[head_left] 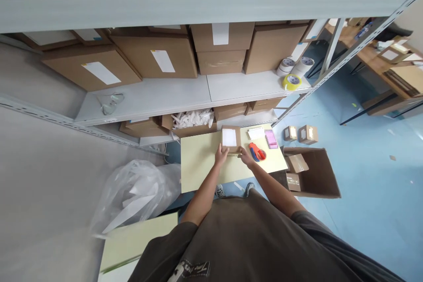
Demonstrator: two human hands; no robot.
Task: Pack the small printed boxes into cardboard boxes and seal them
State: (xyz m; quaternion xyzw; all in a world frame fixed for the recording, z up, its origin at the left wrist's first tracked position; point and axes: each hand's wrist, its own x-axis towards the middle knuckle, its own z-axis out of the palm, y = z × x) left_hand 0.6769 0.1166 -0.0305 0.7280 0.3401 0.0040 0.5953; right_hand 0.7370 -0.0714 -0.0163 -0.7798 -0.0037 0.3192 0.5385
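Note:
A small cardboard box (231,146) with a white label (229,137) on top sits at the middle of a pale yellow tabletop (201,165). My left hand (221,156) grips its near left corner, thumb along the near side. At the near right corner my right hand (245,157) holds the same box, its fingers curled and partly hidden. Just right of the box lies a red and blue tape dispenser (257,152). Behind that are a white slip stack (256,133) and a pink pad (271,139), blurred in part.
Grey shelving (158,94) with cartons rises beyond the table; tape rolls (291,82) sit on its right end. A large open carton (319,172) holding boxes stands right, near two small boxes (308,135) on the floor. A clear plastic bag (142,189) slumps at left.

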